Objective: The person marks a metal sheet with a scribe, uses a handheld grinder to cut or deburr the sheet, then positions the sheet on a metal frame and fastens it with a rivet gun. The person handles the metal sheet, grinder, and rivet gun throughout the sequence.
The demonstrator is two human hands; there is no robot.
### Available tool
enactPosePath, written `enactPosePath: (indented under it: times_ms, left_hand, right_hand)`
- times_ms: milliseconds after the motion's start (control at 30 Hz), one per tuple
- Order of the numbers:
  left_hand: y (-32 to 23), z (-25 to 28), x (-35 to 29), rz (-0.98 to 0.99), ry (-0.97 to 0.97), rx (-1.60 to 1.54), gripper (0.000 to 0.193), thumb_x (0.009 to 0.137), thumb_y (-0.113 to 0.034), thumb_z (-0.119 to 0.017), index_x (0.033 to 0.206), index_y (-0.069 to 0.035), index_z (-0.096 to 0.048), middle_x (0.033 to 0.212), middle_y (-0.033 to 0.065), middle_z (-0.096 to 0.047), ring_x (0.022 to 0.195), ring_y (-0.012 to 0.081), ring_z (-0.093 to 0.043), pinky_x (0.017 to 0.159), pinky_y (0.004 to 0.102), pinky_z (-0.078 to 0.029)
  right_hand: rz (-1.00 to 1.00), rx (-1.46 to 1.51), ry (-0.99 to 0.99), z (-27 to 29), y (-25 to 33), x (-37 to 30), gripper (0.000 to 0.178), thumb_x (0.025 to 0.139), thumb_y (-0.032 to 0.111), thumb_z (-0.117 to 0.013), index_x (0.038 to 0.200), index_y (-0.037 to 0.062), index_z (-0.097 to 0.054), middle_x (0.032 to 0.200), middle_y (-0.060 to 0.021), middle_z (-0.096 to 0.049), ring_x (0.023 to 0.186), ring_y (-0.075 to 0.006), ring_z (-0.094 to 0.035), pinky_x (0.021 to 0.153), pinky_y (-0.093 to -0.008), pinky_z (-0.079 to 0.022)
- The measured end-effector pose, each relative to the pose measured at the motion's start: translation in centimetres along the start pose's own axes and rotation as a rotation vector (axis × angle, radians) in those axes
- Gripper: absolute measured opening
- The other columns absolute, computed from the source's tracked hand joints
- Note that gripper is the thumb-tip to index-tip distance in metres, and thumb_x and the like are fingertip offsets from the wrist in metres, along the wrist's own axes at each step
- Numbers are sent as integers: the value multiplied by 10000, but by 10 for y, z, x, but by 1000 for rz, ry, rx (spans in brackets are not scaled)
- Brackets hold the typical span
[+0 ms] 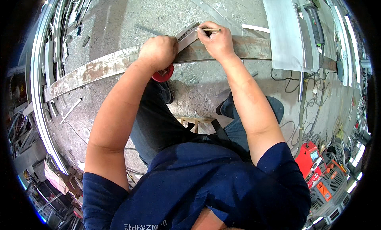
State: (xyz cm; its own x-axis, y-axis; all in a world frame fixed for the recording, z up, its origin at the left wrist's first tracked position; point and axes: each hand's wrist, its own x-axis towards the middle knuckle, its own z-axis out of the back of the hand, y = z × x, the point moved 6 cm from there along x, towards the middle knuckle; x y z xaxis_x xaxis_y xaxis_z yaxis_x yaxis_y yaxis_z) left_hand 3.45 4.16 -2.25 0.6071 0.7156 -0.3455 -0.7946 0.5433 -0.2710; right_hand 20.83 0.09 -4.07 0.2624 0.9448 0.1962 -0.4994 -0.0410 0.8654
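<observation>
My left hand (159,51) is closed on the near end of a short grey metal bar (188,41), which slants up and away to the right. Along the bar's far edge runs a darker strip, too small to make out. Below the left wrist shows a red round object (163,74), partly hidden, and I cannot tell whether the hand holds it. My right hand (218,43) pinches a thin yellowish pencil-like stick (212,29) at the bar's far end. Both hands are over a long, worn flat metal beam (99,65) lying crosswise in front of me.
A wide pale metal sheet (282,35) rests across the beam's right part, with a dark power tool (314,25) beside it. Long metal profiles (38,91) line the left. Cables (317,99) trail on the right floor near a red machine (309,158). My legs straddle a wooden stool (195,120).
</observation>
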Motion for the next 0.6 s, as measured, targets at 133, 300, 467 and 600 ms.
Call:
enactPosePath:
  times_ms: [133,300,467,600]
  left_hand:
    - [5,-4,2,16,-5,-22,260,915,-246,-499,932,-75,-694,927,202,-692,880,406,-661,806,493,-524]
    - [1,0,1,0,-18,3,274,913,-250,-494,951,-91,-714,918,195,-700,871,385,-676,810,477,-535]
    - [3,-1,1,7,-13,-22,285,922,-259,-488,954,-88,-713,910,194,-700,882,388,-672,818,480,-530]
    - [7,-2,2,-16,-63,-48,299,934,-274,-484,937,-71,-704,896,197,-696,879,393,-665,815,490,-526]
  right_hand:
    - [-56,98,-36,0,-12,1,139,850,179,-699,881,43,-690,713,-103,-692,619,-173,-654,606,-298,-513]
    - [-98,160,-55,6,-17,3,154,869,190,-692,875,37,-691,718,-88,-696,652,-127,-650,622,-294,-515]
    - [-84,54,2,3,-2,1,154,869,190,-694,877,37,-691,735,-95,-702,650,-155,-656,629,-298,-518]
    - [-61,60,16,1,-3,1,160,865,199,-698,877,40,-691,745,-99,-705,649,-175,-662,633,-303,-520]
